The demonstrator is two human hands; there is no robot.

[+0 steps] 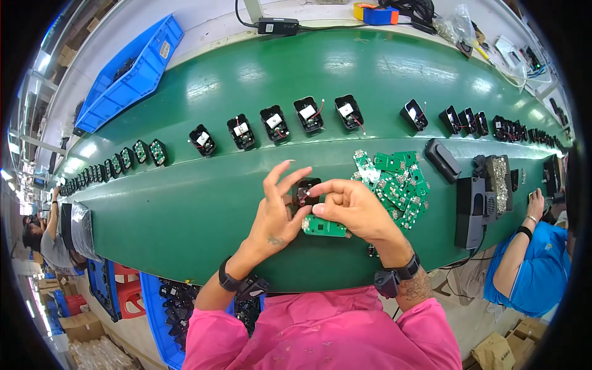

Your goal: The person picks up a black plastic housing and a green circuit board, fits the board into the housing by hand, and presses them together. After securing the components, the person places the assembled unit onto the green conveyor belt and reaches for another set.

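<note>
A small black plastic housing (306, 189) with a red wire (303, 200) inside is between my hands. My left hand (269, 213) grips its left side, thumb curled in front and two fingers raised apart. Bent over its right side is my right hand (354, 209), index finger and thumb brought together near the wire. A green circuit board (324, 226) shows beneath this hand, close to the housing's near side, and appears held by it. The fingers hide the exact contact with the wire. Right of my hands lies a loose pile of green circuit boards (398, 188).
Several open black housings (272, 123) with white parts line the green table (185, 228). Housings with boards (140, 151) continue leftward. At right are a black device (470, 213) and a tray of small metal parts (500, 185). A co-worker in blue (533, 265) sits beyond.
</note>
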